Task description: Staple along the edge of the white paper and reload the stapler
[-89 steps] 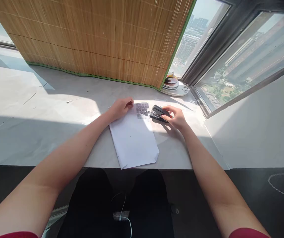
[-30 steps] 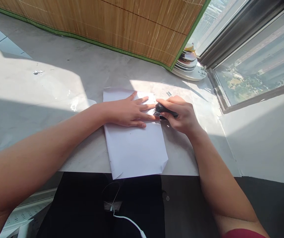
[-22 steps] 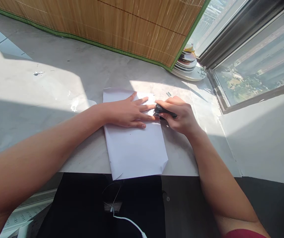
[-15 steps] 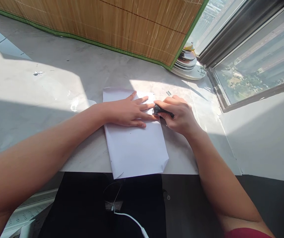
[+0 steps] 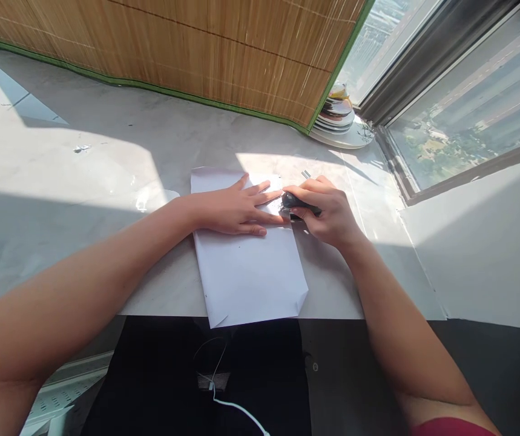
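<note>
A white sheet of paper lies on the pale stone sill, its near corner hanging over the front edge. My left hand rests flat on the upper part of the sheet, fingers spread and pointing right. My right hand is closed around a black stapler at the sheet's right edge, its nose touching my left fingertips. A small strip of staples lies just beyond my right hand.
A bamboo blind with green trim leans along the back of the sill. A stack of plates sits in the far right corner by the window frame. A white cable hangs over my dark lap.
Three seconds ago my left hand held the sheet's top edge and the stapler lay beside it. Now my left palm presses the paper and the stapler is at its right edge; little movement in the last second.
</note>
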A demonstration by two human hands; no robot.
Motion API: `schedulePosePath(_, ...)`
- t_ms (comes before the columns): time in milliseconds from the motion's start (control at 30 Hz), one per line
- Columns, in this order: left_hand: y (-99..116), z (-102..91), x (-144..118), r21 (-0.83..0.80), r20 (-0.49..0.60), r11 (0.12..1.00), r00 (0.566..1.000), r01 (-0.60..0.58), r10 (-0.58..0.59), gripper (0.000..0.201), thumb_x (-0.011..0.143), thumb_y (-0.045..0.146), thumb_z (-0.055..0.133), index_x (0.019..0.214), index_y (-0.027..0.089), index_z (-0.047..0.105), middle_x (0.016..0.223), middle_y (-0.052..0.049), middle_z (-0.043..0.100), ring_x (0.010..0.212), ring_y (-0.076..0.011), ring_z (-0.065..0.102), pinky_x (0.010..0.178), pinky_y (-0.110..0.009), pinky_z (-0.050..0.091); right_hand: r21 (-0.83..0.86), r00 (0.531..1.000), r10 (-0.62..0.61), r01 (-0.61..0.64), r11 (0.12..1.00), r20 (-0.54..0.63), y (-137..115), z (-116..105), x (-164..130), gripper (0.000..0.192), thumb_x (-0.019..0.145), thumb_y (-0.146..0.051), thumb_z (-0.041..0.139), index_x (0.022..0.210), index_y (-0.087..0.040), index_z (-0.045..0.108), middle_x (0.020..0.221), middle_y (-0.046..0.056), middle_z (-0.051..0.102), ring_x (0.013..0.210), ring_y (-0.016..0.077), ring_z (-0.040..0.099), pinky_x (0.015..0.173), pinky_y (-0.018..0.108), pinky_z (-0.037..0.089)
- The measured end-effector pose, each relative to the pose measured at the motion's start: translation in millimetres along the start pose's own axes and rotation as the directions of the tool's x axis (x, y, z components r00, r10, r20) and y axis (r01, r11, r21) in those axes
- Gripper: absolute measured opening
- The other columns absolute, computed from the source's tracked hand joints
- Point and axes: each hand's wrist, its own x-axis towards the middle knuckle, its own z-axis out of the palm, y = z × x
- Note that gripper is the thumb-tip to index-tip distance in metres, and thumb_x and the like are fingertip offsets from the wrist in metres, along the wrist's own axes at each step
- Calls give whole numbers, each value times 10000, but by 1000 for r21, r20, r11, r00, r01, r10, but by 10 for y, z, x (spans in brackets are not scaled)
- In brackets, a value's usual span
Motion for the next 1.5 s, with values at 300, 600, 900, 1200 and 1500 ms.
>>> schedulePosePath(300, -28, -58, -27, 9, 27, 1000, 1000, -13, 13, 558, 1087, 588, 557, 1630, 461, 548, 1836, -17, 311, 1721, -395, 193, 1357, -678, 104, 13, 992, 42, -41, 999, -121, 349, -46, -23, 338, 932, -237, 634, 1212, -280, 818, 980, 63, 765, 920, 282, 623, 908, 479, 512)
schedulePosePath(600, -60, -27, -17, 22, -8, 999, 1000, -28, 29, 614, 1071, 619, 583, 1628, 361, 559, 1805, -96, 377, 1697, -394, 266, 1347, -647, 180, 100, 976, 165, -152, 983, -139, 511, -73, -71, 455, 911, -316, 761, 1363, -270, 749, 1182, 86, 795, 1118, 292, 707, 1020, 499, 583)
schedulePosePath(900, -308, -374, -167, -715, -679, 650, 481, -260, -555, 612, 1021, 729, 621, 648, 244, 616, 710, -56, 634, 810, -209, 680, 775, -343, 567, 163, 920, 298, -263, 951, -253, 52, -126, 19, 402, 927, -347, 718, 1303, -205, 726, 1118, 86, 799, 999, 261, 742, 929, 452, 616)
schedulePosePath(1200, -506, -490, -302, -780, -558, 274, 426, -563, -712, 812, 1066, 727, 535, 522, 234, 187, 499, 45, 144, 435, -101, 232, 429, -315, 250, 250, 957, 288, -269, 930, -39, -1153, 505, 379, 487, 894, -213, 659, 1377, -279, 649, 1261, 93, 782, 1091, 327, 743, 926, 466, 593)
schedulePosePath(1500, -493, -488, -320, -778, -553, 278, 403, -564, -729, 815, 1038, 670, 614, 523, 223, 169, 517, 46, 137, 451, -101, 249, 430, -290, 258, 162, 921, 368, -346, 924, -127, -612, 318, -103, 452, 906, -263, 655, 1358, -262, 634, 1337, 136, 745, 1149, 336, 707, 955, 479, 563)
